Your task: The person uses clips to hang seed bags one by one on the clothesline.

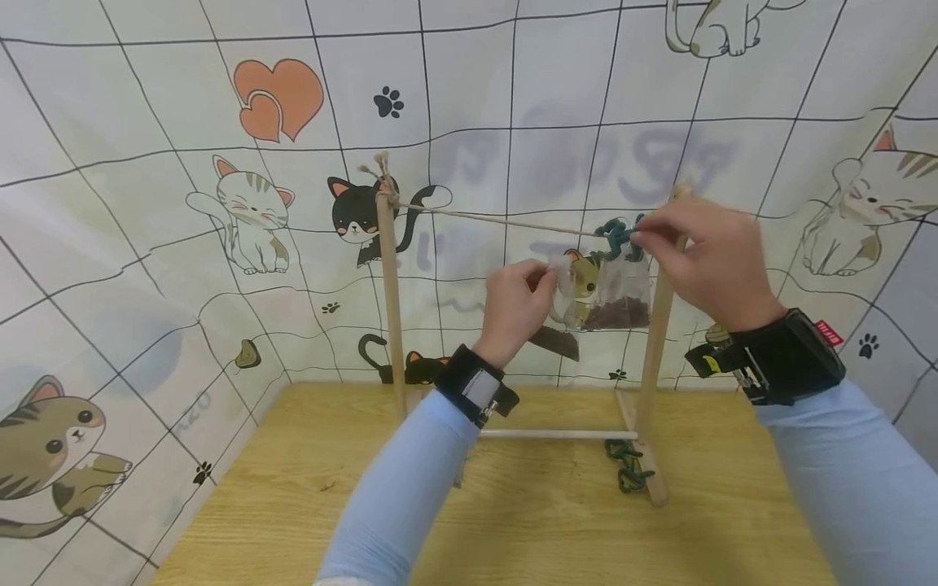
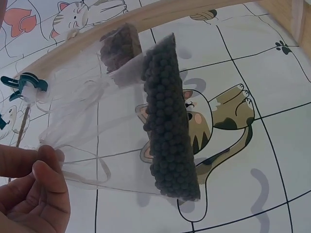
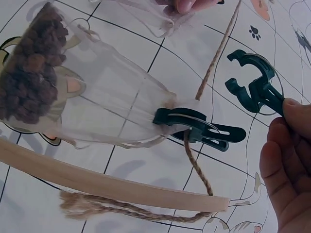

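My left hand pinches the gathered top of a sheer drawstring bag whose bottom is full of small dark round balls. It hangs just below the twine line. In my right hand, thumb and fingers squeeze the handles of a green spring clip, its jaws apart with nothing between them. A second green clip grips the twine and the neck of another sheer bag, which holds reddish-brown dried pieces. That hung bag is close to the right post, between my two hands in the head view.
The twine is tied between a left wooden post and a right wooden post. A white rod joins them low down. Several green clips lie by the right foot on the wooden table. A cat-print cloth hangs behind.
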{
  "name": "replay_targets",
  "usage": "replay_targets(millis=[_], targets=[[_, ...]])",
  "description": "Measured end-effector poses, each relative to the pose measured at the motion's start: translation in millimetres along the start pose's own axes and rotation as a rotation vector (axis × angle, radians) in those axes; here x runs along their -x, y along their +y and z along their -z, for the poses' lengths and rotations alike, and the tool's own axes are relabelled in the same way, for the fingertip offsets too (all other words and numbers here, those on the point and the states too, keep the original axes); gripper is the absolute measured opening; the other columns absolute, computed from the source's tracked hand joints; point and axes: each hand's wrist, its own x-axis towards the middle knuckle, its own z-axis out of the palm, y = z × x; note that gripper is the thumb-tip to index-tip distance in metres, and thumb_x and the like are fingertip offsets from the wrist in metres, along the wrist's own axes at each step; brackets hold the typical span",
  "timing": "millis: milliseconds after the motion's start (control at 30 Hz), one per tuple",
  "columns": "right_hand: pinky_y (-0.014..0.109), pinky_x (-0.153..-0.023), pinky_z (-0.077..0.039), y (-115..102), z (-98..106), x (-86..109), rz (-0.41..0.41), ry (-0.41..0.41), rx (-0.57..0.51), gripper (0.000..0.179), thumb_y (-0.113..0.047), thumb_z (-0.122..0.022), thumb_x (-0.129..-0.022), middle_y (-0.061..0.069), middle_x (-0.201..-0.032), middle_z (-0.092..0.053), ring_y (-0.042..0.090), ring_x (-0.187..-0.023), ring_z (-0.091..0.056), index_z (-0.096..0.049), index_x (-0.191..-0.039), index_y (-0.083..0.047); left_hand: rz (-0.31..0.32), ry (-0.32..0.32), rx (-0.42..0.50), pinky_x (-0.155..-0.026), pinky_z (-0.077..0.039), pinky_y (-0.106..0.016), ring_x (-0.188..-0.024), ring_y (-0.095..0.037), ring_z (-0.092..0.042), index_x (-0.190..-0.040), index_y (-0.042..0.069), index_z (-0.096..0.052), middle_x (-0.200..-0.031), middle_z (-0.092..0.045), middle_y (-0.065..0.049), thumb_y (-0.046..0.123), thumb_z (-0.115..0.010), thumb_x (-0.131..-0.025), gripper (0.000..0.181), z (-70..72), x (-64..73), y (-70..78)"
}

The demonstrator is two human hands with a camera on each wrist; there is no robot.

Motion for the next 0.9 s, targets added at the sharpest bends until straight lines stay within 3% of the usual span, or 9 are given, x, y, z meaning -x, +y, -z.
replay_targets(millis=[267, 533, 733, 900], targets=[[0.011, -0.068, -0.038, 2, -5, -23.4, -0.149, -0.148, -0.007, 0.003, 0.003, -0.077, -0.088, 0.019, -0.085, -0.075, 0.031, -0.07, -0.068, -0.076, -0.091, 0.003, 0.038, -0.019, 0.013, -0.054, -0.041, -0.017, -0.068, -0.015, -0.059, -0.111, 0.0, -0.077, -0.089, -0.075, -0.012, 0.01, -0.064, -0.102, 0.019, -2.2, -15.3, 7.8], [0.032, -0.063, -0.048, -2, -10, -36.0, -0.254, -0.336, 0.028, 0.003, 0.001, -0.076, -0.09, 0.018, -0.084, -0.074, 0.03, -0.071, -0.067, -0.077, -0.09, 0.004, 0.057, -0.014, 0.05, -0.054, -0.041, -0.018, -0.064, -0.014, -0.057, -0.108, 0.0, -0.078, -0.081, -0.072, -0.01, 0.011, -0.065, -0.102, 0.018, -3.6, -22.1, 10.0], [0.038, -0.063, -0.052, -2, -14, -41.5, -0.244, -0.371, 0.026, 0.003, 0.002, -0.076, -0.09, 0.019, -0.083, -0.075, 0.03, -0.07, -0.068, -0.077, -0.09, 0.004, 0.058, -0.03, 0.121, -0.055, -0.045, -0.018, -0.066, -0.017, -0.063, -0.109, 0.0, -0.078, -0.088, -0.075, -0.015, 0.011, -0.066, -0.102, 0.017, -3.5, -24.8, 10.7], [0.028, -0.06, -0.047, -1, -16, -47.0, -0.273, -0.384, 0.013, 0.004, 0.001, -0.076, -0.09, 0.019, -0.083, -0.075, 0.028, -0.069, -0.067, -0.077, -0.09, 0.004, 0.032, -0.034, 0.185, -0.056, -0.049, -0.017, -0.066, -0.018, -0.067, -0.111, -0.002, -0.077, -0.089, -0.076, -0.018, 0.007, -0.067, -0.101, 0.017, -4.0, -28.0, 9.7]])
